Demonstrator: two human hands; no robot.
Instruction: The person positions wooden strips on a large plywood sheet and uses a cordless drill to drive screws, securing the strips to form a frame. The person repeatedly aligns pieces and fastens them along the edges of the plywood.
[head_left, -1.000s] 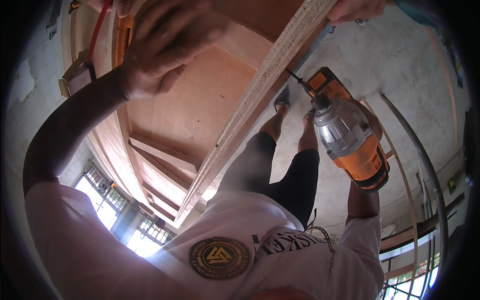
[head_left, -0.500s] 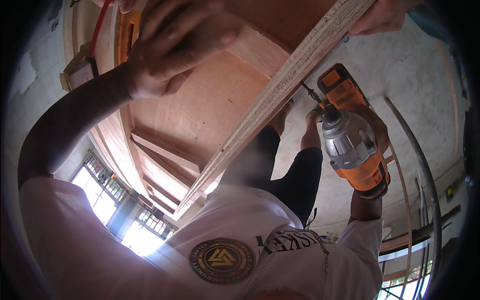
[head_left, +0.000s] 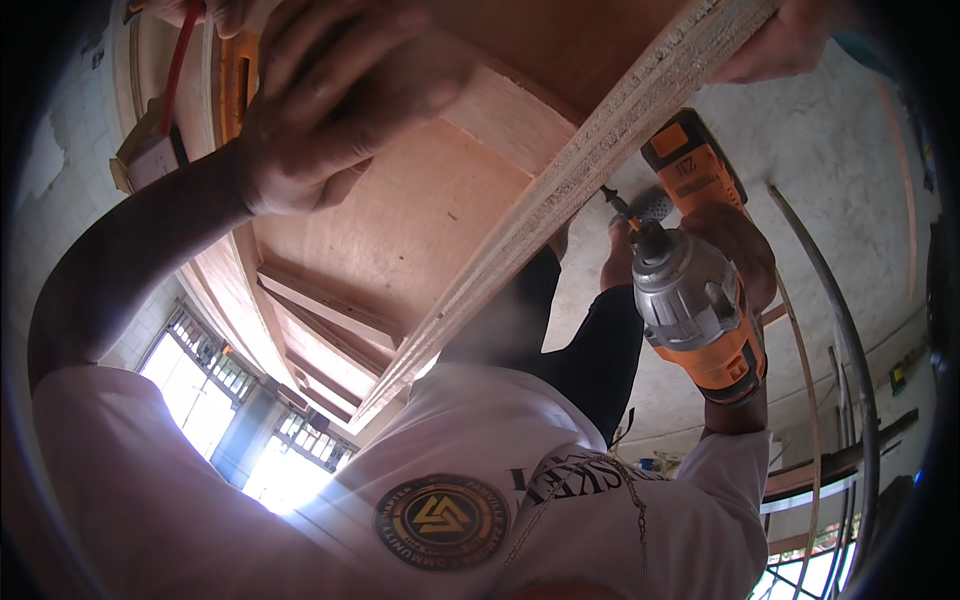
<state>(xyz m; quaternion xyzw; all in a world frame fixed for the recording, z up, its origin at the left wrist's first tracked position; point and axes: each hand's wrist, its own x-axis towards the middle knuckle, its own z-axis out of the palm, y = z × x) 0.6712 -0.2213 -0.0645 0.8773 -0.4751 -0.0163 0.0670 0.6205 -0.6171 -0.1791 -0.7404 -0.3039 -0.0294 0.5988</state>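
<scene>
My right hand (head_left: 738, 245) is wrapped round the grip of an orange and grey cordless impact driver (head_left: 695, 300). Its dark bit (head_left: 618, 203) points at the raw edge of a plywood panel (head_left: 545, 205) and lies close to it; whether they touch, I cannot tell. My left hand (head_left: 335, 115) hovers over the wooden frame, its outstretched fingers apart and somewhat blurred, holding nothing that I can see. Beneath it is a broad plywood sheet (head_left: 400, 230) with a wooden crosspiece (head_left: 515, 115).
Another person's hand (head_left: 775, 45) rests by the panel's far right end. A second hand (head_left: 215, 14) shows at the top left beside a thin red strip (head_left: 182, 65). Wooden battens (head_left: 330, 305) lie inside the frame. A long grey pipe (head_left: 835, 280) stands at right.
My left hand has shifted slightly left and down. The impact driver has moved a little to the left with my right hand, and the panel edge appears slightly farther right.
</scene>
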